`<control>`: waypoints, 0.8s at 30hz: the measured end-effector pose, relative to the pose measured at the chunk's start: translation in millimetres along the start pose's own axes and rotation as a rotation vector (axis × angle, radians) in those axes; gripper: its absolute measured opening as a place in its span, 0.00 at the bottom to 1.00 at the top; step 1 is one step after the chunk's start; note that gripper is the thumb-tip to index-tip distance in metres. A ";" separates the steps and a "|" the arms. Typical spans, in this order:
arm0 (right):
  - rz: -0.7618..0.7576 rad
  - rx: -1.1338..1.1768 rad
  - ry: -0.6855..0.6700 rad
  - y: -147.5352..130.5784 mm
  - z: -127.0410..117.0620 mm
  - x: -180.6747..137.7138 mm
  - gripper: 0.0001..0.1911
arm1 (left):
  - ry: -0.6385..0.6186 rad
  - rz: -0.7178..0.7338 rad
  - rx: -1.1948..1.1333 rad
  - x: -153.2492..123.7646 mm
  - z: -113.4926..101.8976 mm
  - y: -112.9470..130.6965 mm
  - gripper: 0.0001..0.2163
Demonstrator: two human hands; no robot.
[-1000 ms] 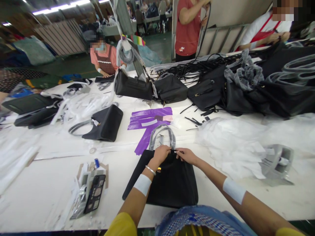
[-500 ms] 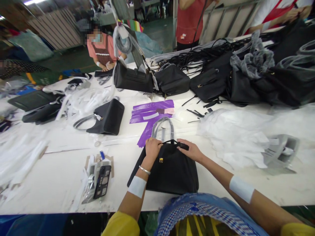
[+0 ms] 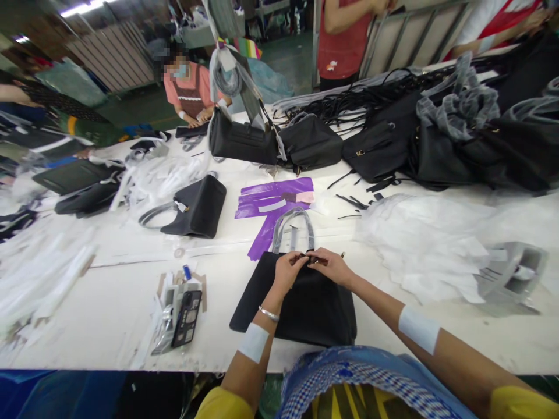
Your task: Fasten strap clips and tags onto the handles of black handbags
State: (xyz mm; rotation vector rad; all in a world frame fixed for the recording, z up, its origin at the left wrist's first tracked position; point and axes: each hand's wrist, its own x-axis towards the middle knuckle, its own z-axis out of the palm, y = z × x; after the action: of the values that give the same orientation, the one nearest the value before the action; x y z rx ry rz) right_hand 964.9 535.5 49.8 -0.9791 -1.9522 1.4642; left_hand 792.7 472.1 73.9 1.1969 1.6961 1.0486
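A black handbag lies on the white table in front of me, its two wrapped handles pointing away. At its top edge my left hand pinches a thin black strap. My right hand is closed on the same strap from the other side, fingertips nearly touching the left ones. Fingers partly hide the strap, so its exact end is hard to make out. The bag's gold clasp, too, is out of sight behind my left hand.
Purple tape strips lie beyond the bag. Left are another black handbag and a phone. White wrapping sheets and a grey tape dispenser sit right. Black bags pile up behind; a co-worker works across the table.
My hands have come together at the bag's top edge, drawing in the strap that stretched between them. The gold clasp, visible before, is now covered. The whole view has shifted slightly.
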 end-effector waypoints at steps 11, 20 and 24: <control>0.205 0.221 0.150 0.4 12.1 -11.1 0.19 | -0.123 -0.002 -0.118 -14.9 11.2 0.0 0.14; 0.267 0.510 0.278 -1.7 21.0 -15.4 0.20 | -0.066 -0.065 -0.373 -13.3 20.5 7.7 0.14; 0.168 0.528 0.285 -7.0 13.1 -23.5 0.22 | 0.002 -0.066 -0.344 -11.4 19.8 9.6 0.15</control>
State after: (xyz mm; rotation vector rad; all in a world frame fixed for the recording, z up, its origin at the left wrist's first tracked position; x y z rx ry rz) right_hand 967.7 508.0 53.3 -1.0466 -1.2152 1.7017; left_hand 816.6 466.7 77.6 0.9132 1.4716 1.2407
